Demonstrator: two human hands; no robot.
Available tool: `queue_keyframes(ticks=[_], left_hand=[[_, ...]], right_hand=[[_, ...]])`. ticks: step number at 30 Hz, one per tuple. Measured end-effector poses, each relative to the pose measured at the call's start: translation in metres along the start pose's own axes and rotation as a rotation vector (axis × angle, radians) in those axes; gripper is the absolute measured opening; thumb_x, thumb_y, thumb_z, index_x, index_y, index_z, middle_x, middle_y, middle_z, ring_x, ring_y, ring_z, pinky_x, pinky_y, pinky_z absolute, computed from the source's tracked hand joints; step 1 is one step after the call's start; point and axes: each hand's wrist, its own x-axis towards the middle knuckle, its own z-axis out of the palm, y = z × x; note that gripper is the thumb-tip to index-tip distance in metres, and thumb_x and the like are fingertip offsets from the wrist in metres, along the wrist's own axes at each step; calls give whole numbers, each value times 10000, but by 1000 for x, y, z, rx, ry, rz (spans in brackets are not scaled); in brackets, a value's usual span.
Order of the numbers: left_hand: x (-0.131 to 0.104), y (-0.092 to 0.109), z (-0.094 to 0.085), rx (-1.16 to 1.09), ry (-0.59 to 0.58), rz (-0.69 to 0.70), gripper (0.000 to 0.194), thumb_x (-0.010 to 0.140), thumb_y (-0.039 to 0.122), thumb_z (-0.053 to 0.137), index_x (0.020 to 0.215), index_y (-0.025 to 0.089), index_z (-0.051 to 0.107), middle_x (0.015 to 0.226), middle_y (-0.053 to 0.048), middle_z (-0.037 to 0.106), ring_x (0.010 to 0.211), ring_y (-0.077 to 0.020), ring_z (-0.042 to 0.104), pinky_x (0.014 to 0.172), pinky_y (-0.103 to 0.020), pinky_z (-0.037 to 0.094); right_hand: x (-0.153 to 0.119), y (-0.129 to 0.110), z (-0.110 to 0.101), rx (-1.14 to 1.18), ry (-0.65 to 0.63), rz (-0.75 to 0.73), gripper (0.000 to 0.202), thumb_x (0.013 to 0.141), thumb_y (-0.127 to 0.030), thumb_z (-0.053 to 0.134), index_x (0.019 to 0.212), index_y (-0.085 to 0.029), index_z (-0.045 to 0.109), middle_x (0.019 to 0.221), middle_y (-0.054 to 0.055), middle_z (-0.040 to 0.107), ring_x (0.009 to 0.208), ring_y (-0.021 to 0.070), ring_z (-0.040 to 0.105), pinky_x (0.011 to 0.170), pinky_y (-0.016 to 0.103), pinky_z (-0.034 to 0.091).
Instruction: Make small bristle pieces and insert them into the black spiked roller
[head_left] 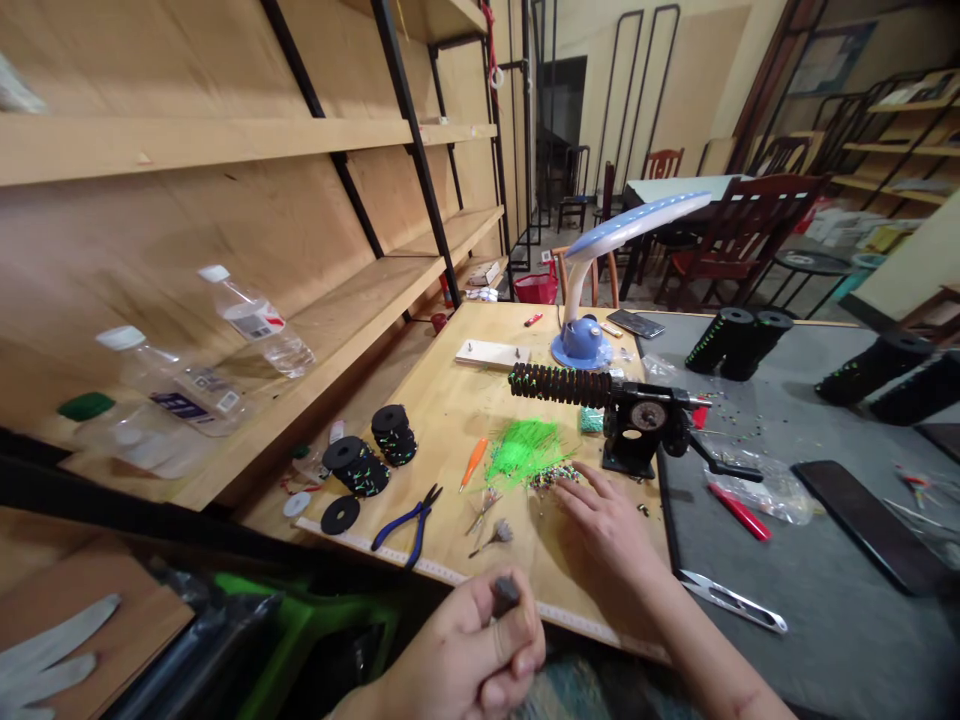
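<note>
At the table's front edge, my left hand (480,640) is closed, with the end of a small dark grey object (505,594) showing between thumb and fingers. The rest of that object is hidden in the hand. My right hand (609,522) reaches over the table, fingers stretched out, its fingertips at a heap of tiny mixed-colour beads (546,477). Just behind the beads lies a pile of bright green strands (525,448). A black hand-cranked device (637,425) stands beyond my right hand, carrying a ridged black roll (559,385) dotted with green.
Blue-handled pliers (405,524), an orange-handled tool (474,464) and black spools (356,467) lie to the left. A blue lamp (581,342) stands behind. On the grey mat (832,580) are thread snips (735,601), a red tool (739,511) and a phone (870,520).
</note>
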Motion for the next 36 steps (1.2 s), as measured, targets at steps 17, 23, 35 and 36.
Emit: queue_keyframes(ticks=[17, 23, 35, 36], left_hand=[[18, -11, -7, 1125, 266, 495, 156, 901, 267, 531, 788, 205, 619, 722, -51, 636, 675, -189, 581, 637, -267, 393], [41, -27, -21, 733, 283, 343, 276, 893, 416, 542, 749, 180, 539, 645, 7, 555, 474, -88, 423, 482, -221, 306], [67, -85, -43, 296, 257, 53, 239, 838, 410, 515, 780, 203, 413, 592, 39, 581, 377, -54, 426, 380, -183, 195], [67, -84, -41, 337, 268, 64, 254, 834, 421, 537, 777, 194, 438, 596, 41, 566, 412, -62, 452, 400, -184, 237]], right_hand=[[-50, -121, -25, 1537, -125, 740, 405, 841, -600, 553, 899, -199, 561, 587, -24, 606, 460, 97, 507, 466, 200, 406], [-59, -112, -16, 1281, -97, 803, 429, 853, -614, 512, 723, -205, 510, 452, -89, 443, 409, 81, 373, 457, 205, 301], [-72, -106, 11, 1397, 87, 1148, 575, 658, -769, 602, 670, -203, 499, 313, -93, 439, 276, 47, 268, 330, 163, 176], [-73, -106, 11, 1402, 86, 1155, 579, 651, -772, 605, 665, -203, 499, 310, -94, 440, 270, 44, 260, 328, 161, 175]])
